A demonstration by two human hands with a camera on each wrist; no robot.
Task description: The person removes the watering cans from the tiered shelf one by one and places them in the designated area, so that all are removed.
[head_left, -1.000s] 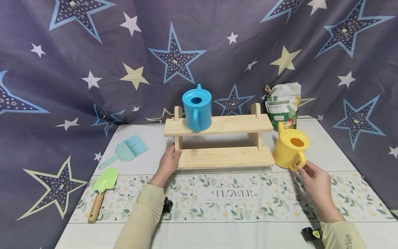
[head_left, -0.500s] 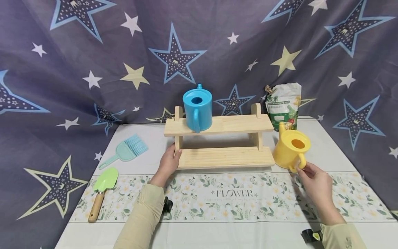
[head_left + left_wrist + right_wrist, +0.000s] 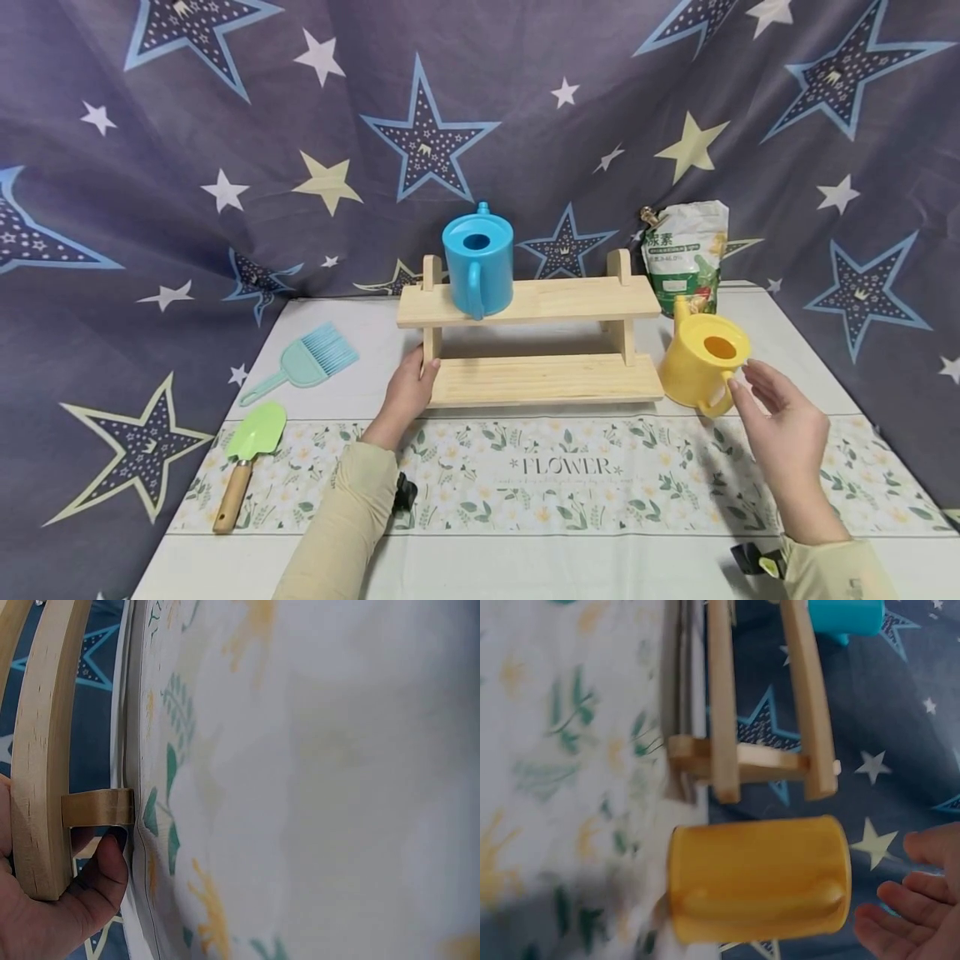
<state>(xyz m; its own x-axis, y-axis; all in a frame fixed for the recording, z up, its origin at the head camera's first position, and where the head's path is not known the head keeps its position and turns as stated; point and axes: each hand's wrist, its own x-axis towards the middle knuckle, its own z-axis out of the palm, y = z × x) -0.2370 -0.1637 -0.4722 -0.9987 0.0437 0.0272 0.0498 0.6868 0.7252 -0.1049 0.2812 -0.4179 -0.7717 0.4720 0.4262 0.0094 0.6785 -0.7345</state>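
A two-tier wooden shelf [image 3: 540,379] stands mid-table, and my left hand [image 3: 408,387] grips its lower left end. In the left wrist view the thumb and curled fingers of that hand [image 3: 82,900] wrap the end of the board [image 3: 45,765]. On the upper tier sits a blue watering can [image 3: 480,267], handle toward me. To the right of the shelf a yellow watering can [image 3: 693,367] rests upright on the table. My right hand [image 3: 787,433] hovers by its handle with relaxed, parted fingers. The right wrist view shows a gap between those fingers [image 3: 907,915] and the can.
A green-and-white pouch [image 3: 684,254] with a clip stands behind the yellow can. At the left lie a teal brush [image 3: 307,362] and a green hand trowel [image 3: 251,446] with a wooden handle. A starry curtain [image 3: 525,167] hangs behind the table.
My right hand has let go of the yellow watering can's handle and moved slightly up and right, its fingers spreading. The can stays in place. My left hand keeps its hold on the shelf.
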